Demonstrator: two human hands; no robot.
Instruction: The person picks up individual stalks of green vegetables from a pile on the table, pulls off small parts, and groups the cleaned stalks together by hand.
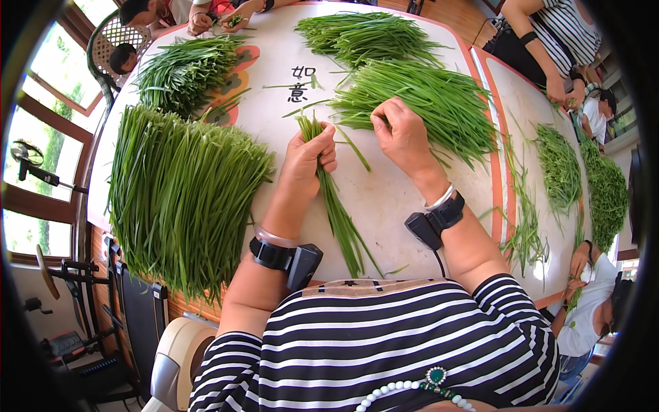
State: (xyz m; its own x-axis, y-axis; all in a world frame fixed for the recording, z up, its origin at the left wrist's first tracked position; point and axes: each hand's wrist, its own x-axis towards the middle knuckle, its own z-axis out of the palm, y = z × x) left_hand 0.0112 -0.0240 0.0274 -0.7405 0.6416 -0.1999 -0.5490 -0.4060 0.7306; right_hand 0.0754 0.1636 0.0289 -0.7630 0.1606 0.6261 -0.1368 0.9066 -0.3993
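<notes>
A small bunch of long green garlic chives (338, 209) is gripped in my left hand (307, 156). Its cut ends poke up above my fist, and the leaves trail down toward my body. My right hand (401, 136) is closed in a pinch, just over the near-left edge of a loose garlic chive pile (429, 103). Whatever its fingertips hold, if anything, is too small to make out. On my left lies a large, evenly stacked heap of garlic chives (185, 192), its leaves draping over the table edge. A single loose stalk (354, 147) rests between my hands.
The white table (288, 240) has orange edging. More chive piles lie at the far left (182, 72) and far middle (364, 36). A second table (511, 89) adjoins on the right with scattered greens (559, 165). Other people work around both tables. Exercise equipment (82, 323) stands at left.
</notes>
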